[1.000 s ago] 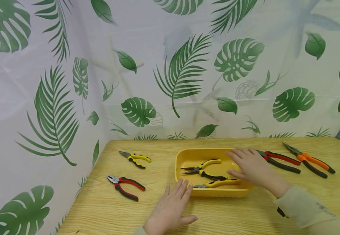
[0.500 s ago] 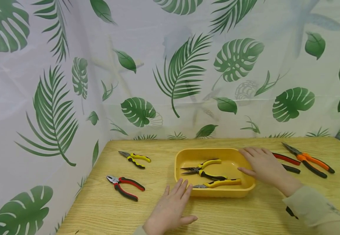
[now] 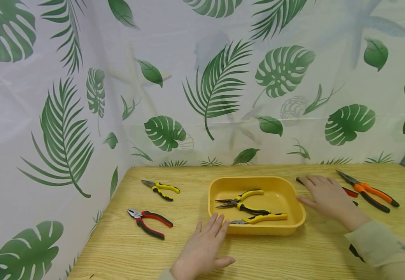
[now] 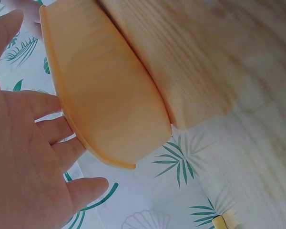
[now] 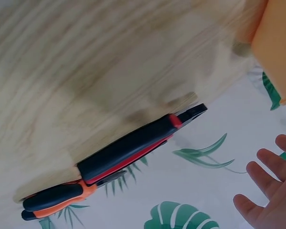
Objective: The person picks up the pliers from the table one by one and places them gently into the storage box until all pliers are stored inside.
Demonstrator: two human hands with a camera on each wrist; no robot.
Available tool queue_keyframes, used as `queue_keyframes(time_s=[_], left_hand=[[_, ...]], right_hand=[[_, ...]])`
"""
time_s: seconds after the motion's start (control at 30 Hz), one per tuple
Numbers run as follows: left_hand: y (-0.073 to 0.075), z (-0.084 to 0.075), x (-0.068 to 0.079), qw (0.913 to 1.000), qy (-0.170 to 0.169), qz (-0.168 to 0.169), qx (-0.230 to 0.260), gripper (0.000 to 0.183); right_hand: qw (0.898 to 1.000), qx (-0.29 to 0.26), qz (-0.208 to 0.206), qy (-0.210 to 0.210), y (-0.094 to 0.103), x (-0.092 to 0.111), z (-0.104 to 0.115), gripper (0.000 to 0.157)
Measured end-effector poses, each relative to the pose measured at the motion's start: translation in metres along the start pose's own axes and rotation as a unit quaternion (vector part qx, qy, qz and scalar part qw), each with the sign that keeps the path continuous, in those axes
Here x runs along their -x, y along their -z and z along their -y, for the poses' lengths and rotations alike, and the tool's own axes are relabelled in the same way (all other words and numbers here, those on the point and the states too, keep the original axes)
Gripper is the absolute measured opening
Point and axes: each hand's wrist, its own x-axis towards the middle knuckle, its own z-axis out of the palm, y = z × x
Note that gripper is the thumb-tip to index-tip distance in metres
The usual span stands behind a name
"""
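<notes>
A yellow plastic tray (image 3: pixel 256 230) stands mid-table. In it lie needle-nose pliers (image 3: pixel 246 203) with yellow-and-black handles and, along the front wall, a second yellow-handled pair of pliers (image 3: pixel 267 218). My left hand (image 3: pixel 204 245) has its fingers stretched out, fingertips at the tray's front left rim; the left wrist view shows them against the rim (image 4: pixel 64 114). To the right of the tray, my right hand (image 3: pixel 330 200) is above red-and-black pliers (image 3: pixel 350 192) and hides most of them. In the right wrist view its spread fingers (image 5: pixel 267 164) are apart from those pliers (image 5: pixel 128 145).
Orange-and-black long-nose pliers (image 3: pixel 368 190) lie at the far right. On the left side are small yellow-and-black pliers (image 3: pixel 161 189) and red-and-black combination pliers (image 3: pixel 149 223). A leaf-patterned cloth (image 3: pixel 202 97) hangs behind the wooden table (image 3: pixel 269 256).
My right hand has moved right, off the tray's right end and over the red-and-black pliers. My left hand and the tray have stayed in place.
</notes>
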Motion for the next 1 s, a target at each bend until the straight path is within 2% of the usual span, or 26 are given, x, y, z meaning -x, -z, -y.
queue_keyframes(time_s=[0.57, 1.0], left_hand=[[0.000, 0.000, 0.000, 0.9999, 0.002, 0.007, 0.010, 0.084], [0.001, 0.000, 0.000, 1.0000, 0.001, 0.006, 0.004, 0.083]], right_hand=[[1.000, -0.010, 0.005, -0.027, -0.017, 0.000, -0.028, 0.061], [0.997, -0.022, 0.043, -0.062, -0.027, -0.006, -0.037, 0.061]])
